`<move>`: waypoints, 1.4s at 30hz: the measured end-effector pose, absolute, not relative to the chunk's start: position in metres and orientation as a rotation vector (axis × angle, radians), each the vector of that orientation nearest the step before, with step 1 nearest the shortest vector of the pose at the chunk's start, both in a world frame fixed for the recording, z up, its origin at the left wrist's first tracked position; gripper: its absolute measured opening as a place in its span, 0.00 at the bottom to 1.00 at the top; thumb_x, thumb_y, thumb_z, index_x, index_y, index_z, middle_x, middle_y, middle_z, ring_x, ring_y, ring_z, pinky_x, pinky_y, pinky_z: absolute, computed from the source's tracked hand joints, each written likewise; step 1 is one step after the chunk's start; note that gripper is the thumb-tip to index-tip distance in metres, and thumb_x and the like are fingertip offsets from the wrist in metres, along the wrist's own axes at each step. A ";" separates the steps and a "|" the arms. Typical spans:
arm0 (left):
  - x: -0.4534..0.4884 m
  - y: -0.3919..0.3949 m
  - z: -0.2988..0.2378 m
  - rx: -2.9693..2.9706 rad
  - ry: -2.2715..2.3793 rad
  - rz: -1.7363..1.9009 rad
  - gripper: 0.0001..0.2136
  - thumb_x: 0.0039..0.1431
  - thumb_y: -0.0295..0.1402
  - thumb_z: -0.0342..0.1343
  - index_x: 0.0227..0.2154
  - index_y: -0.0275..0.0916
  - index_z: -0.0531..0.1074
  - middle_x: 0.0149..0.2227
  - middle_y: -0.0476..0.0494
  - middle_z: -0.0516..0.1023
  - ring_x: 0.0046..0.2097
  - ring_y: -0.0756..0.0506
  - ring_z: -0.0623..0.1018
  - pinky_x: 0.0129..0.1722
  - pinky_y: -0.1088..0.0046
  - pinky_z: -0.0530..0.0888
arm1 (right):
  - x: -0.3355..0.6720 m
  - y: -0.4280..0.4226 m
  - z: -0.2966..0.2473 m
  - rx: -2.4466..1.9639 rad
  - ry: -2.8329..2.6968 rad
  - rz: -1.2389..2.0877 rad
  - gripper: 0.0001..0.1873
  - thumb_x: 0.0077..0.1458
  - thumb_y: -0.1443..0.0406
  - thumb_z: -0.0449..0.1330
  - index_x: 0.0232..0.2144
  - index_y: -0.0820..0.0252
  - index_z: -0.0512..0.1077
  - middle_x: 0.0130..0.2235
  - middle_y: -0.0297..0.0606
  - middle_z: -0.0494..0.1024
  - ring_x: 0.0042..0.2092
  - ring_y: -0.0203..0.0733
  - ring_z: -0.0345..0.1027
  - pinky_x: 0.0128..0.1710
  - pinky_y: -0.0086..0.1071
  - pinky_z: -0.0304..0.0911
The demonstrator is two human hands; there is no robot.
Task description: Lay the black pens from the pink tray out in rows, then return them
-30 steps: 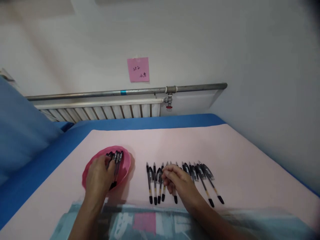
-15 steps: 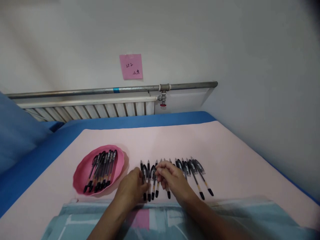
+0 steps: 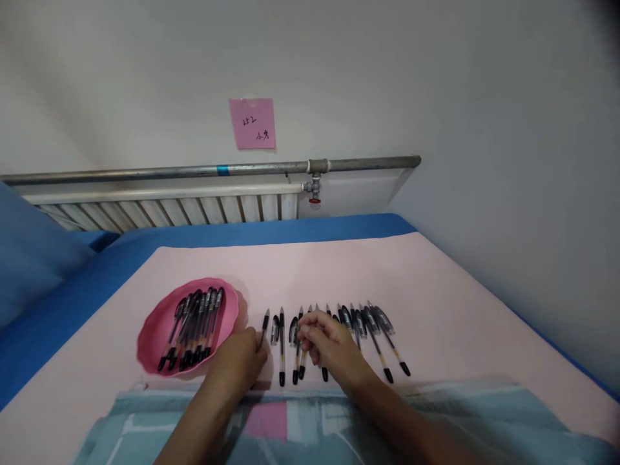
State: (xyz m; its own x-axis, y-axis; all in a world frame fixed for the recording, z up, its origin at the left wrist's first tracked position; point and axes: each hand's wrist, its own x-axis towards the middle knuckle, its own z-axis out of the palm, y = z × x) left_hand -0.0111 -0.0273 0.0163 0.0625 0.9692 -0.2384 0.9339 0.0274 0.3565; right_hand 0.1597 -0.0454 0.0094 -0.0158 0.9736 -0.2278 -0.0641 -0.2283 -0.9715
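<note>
A row of several black pens [image 3: 368,323] lies on a pale pink sheet [image 3: 436,290]. My left hand [image 3: 237,365] grips one black pen [image 3: 264,323] at the row's left end, lifted slightly off the sheet and tilted. My right hand [image 3: 324,345] rests on the row's middle, fingertips curled onto a pen there. Left of the row sits a pink dish [image 3: 150,336] holding several more black pens [image 3: 196,326] side by side.
A blue mattress edge [image 3: 290,229] borders the pink sheet, with a blue pillow [image 3: 29,258] at left. Behind run a radiator [image 3: 159,210] and a metal pipe [image 3: 194,172]. A pink sticky note [image 3: 252,123] hangs on the wall. A patterned cloth [image 3: 314,426] covers the near edge.
My left hand left the pink dish, moved right to the row and picked up the leftmost pen. My right hand stayed on the middle of the row.
</note>
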 end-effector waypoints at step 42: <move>-0.002 -0.017 0.022 0.945 1.288 1.009 0.04 0.54 0.33 0.50 0.31 0.39 0.63 0.32 0.47 0.76 0.35 0.50 0.78 0.38 0.72 0.74 | 0.158 -0.057 0.015 -1.277 -1.507 1.340 0.11 0.54 0.61 0.52 0.22 0.58 0.62 0.20 0.28 0.65 0.21 0.31 0.58 0.21 0.24 0.52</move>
